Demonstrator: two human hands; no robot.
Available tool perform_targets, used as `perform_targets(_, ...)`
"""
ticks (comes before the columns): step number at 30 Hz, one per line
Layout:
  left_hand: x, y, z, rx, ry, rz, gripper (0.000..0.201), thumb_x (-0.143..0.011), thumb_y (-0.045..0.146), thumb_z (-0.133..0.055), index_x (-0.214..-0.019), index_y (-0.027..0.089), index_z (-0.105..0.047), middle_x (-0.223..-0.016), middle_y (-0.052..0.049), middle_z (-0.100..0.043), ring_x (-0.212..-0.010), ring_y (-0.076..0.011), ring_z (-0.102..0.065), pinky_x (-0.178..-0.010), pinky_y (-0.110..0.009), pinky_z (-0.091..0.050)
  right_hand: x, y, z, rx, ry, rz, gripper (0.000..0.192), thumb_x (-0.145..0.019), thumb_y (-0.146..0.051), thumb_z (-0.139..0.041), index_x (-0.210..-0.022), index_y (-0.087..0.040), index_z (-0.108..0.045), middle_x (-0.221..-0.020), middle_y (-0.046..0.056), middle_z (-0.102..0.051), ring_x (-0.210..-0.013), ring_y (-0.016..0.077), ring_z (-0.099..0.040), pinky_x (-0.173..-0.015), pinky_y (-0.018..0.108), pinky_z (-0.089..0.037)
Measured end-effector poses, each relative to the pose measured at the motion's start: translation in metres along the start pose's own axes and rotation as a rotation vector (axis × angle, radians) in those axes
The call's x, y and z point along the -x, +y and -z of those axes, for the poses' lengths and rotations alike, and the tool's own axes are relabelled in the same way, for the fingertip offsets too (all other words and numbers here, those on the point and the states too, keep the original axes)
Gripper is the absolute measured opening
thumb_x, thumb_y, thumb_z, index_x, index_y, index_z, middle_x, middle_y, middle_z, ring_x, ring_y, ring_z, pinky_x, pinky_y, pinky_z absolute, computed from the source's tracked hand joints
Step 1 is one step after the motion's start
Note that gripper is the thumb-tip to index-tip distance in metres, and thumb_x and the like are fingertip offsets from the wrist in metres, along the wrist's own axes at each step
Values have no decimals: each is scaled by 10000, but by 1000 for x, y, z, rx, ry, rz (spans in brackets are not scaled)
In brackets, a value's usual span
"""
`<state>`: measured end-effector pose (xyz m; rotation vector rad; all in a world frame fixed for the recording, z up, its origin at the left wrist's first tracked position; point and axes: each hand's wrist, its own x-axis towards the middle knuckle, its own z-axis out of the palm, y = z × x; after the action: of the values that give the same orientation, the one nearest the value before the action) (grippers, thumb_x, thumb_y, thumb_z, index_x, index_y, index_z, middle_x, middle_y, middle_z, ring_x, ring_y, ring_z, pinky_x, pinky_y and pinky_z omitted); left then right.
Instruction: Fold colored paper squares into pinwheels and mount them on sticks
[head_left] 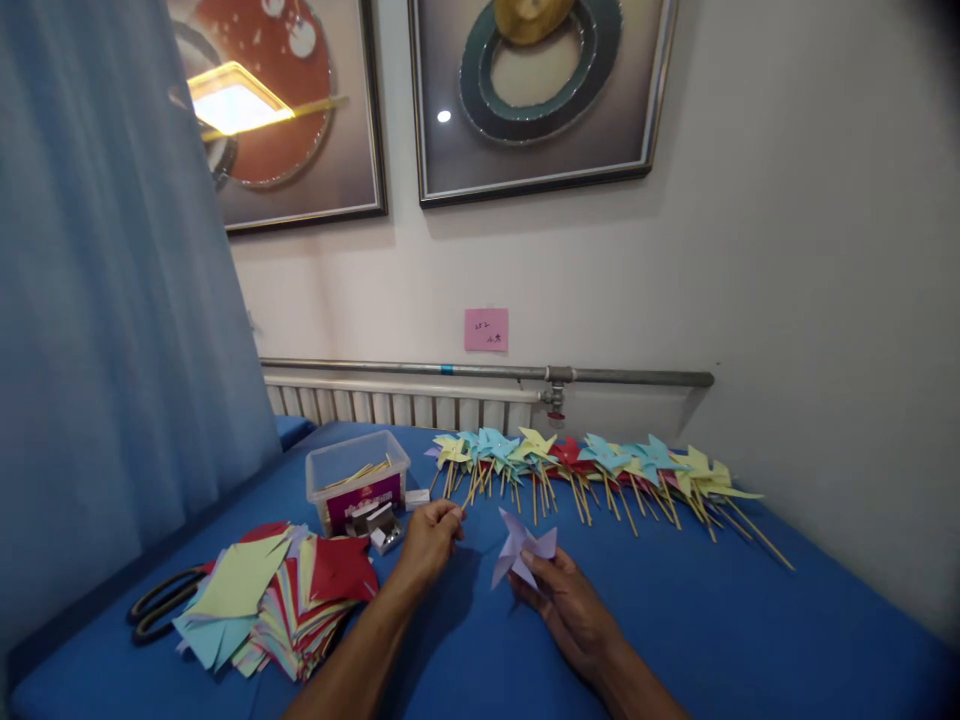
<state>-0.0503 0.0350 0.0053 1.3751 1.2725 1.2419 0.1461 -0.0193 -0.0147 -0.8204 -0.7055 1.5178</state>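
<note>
My right hand (564,600) holds a folded lavender paper pinwheel head (523,548) just above the blue table (720,620). Left of it, my left hand (430,537) has its fingers pinched together, and I cannot tell if something small sits between them. That hand is close to a small open box (380,525) and a clear plastic tub (358,478) with wooden sticks inside. A row of finished pinwheels on sticks (592,468), in yellow, blue and red, lies along the far side of the table.
A stack of cut coloured paper squares (274,595) lies at the near left, with black scissors (161,603) beside it. A blue curtain (105,300) hangs at the left. A radiator (397,405), a pipe (480,371) and a pink note (486,329) are on the wall behind.
</note>
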Motion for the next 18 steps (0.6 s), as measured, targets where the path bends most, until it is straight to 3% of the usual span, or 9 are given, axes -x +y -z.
perform_targets(13, 6, 1, -5, -132, 7, -49, 191, -781, 342, -580, -697, 173, -610, -609, 5, -577, -516, -114, -468, -527, -242, -346, -8, 1, 6, -41, 53, 15, 334, -575, -315, -941, -813, -225, -726, -855, 4, -728, -856, 202, -671, -829, 369, -591)
perform_targets(18, 6, -5, -6, -208, -46, -22, 163, -774, 305, -592, -676, 176, -610, -575, 21, -535, -531, -118, -451, -535, -241, -331, -8, 1, 6, -25, 41, 32, 331, -594, -332, -931, -828, -221, -724, -877, 15, -736, -858, 209, -673, -804, 365, -578)
